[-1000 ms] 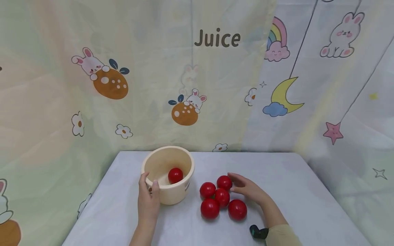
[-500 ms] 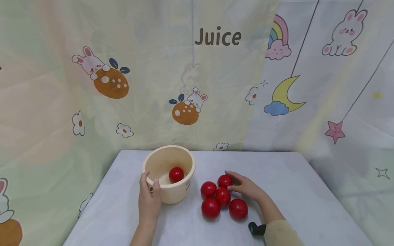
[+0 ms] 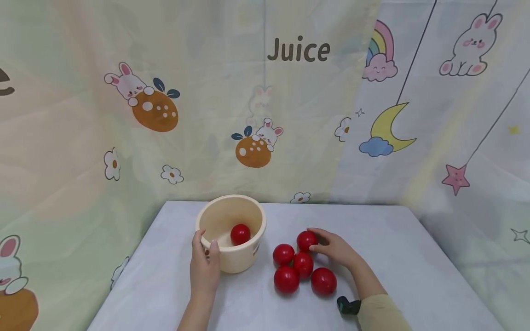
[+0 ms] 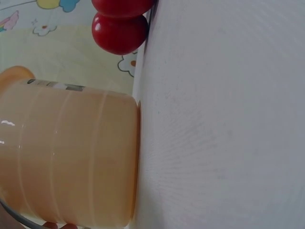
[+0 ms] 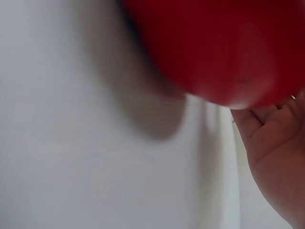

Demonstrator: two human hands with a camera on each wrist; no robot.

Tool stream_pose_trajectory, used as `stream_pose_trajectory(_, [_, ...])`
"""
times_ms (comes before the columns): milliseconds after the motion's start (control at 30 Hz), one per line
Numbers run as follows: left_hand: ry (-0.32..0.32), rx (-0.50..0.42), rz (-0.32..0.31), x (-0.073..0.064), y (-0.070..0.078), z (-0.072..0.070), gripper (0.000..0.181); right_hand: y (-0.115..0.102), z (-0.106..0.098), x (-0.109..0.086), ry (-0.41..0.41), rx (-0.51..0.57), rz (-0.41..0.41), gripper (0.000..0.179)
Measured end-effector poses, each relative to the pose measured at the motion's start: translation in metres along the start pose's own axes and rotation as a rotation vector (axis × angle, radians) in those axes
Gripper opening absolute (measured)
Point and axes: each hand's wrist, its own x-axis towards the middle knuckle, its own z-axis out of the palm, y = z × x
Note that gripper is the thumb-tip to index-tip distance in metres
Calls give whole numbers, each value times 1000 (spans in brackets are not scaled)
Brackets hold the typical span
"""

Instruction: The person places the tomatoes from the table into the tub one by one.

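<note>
**Right hand (image 3: 337, 250) round the far ball (image 3: 305, 240), left hand (image 3: 204, 269) on the tub (image 3: 238, 262)**

On my head feed, the right hand has its thumb and fingers curled round the far ball, the one at the back of a loose group on the white table (image 3: 414, 262). From the right wrist camera I get that ball blurred and very large, so I cannot tell whether it touches the table.

The left hand grips the tub at the near left side of its rim, with the thumb against the outer wall. The tub stands left of the group, its mouth facing up, and one red ball (image 3: 240, 234) lies inside it.

Four more red balls sit on the table between my two hands: the left ball (image 3: 283, 254), the middle ball (image 3: 303, 265), the near ball (image 3: 286, 280) and, a little apart toward the right sleeve (image 3: 381, 312), the right ball (image 3: 324, 281). A small black piece (image 3: 348, 305) shows at that sleeve's cuff. Behind the table I see a printed cloth (image 3: 207, 105) with rabbits, flowers and the word "Juice".
</note>
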Motion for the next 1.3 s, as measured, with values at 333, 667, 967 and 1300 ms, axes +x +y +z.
stream_pose_trajectory(333, [-3,7,-5,0,1,0,56,-32,-29,-1,11,21,-28,73])
stream_pose_trajectory(667, [13,19,3,-1,0,-1,55,-77,-59,4,-15,50,-94,72])
stream_pose_trajectory(967, [5,17,24,0,0,0,54,-118,-83,11,-31,68,-192,74])
stream_pose_trajectory(1300, [8,20,20,0,1,0,53,-158,-83,21,-73,23,-230,67])
